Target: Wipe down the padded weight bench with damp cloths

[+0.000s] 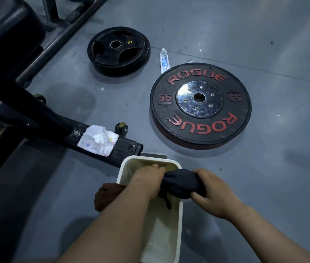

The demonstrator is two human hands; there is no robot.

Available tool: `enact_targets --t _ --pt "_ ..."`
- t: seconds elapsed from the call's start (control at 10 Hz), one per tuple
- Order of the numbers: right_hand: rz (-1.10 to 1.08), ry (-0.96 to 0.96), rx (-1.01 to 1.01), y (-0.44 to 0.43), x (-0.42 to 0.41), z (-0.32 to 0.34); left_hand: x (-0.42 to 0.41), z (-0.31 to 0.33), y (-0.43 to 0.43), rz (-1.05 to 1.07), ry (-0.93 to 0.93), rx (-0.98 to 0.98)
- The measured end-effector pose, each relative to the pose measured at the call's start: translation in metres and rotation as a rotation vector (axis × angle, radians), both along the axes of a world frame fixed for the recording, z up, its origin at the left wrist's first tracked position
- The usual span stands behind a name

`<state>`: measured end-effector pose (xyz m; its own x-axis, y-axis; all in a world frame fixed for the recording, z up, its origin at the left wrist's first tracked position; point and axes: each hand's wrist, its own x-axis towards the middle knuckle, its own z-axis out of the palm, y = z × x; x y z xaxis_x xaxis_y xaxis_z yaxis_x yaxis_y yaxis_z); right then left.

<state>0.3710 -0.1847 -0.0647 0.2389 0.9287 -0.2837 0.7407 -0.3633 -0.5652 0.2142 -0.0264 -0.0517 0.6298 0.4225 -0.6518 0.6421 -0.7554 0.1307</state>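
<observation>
A dark grey cloth (pixel 181 184) is rolled up between both my hands, over a white rectangular tub (pixel 179 224) of cloudy water on the floor. My left hand (pixel 146 180) grips its left end and my right hand (pixel 212 190) grips its right end; a wet tail of cloth hangs down into the tub. A brown cloth (pixel 105 196) drapes over the tub's left rim, partly hidden by my left forearm. The black padded bench (pixel 4 29) fills the upper left, and its black frame foot (pixel 55 128) runs across the floor toward the tub.
A crumpled white wipes packet (pixel 98 140) lies on the bench foot. A large black 55 lb bumper plate (pixel 200 103) and a smaller black plate (pixel 118 50) lie on the grey floor, with a white tube (pixel 164 60) between them. A metal rail (pixel 68 29) runs diagonally at upper left.
</observation>
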Motion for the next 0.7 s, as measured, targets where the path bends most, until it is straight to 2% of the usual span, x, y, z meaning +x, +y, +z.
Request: enact_targets --t 0.4,0.7 --pt "-0.020 0.125 -0.011 -0.002 -0.005 -0.006 -0.008 0.006 -0.004 -0.033 -0.034 -0.052" --pt "0.008 0.066 0.105 0.001 0.003 0.020 -0.018 0.032 0.008 -0.066 -0.289 -0.008"
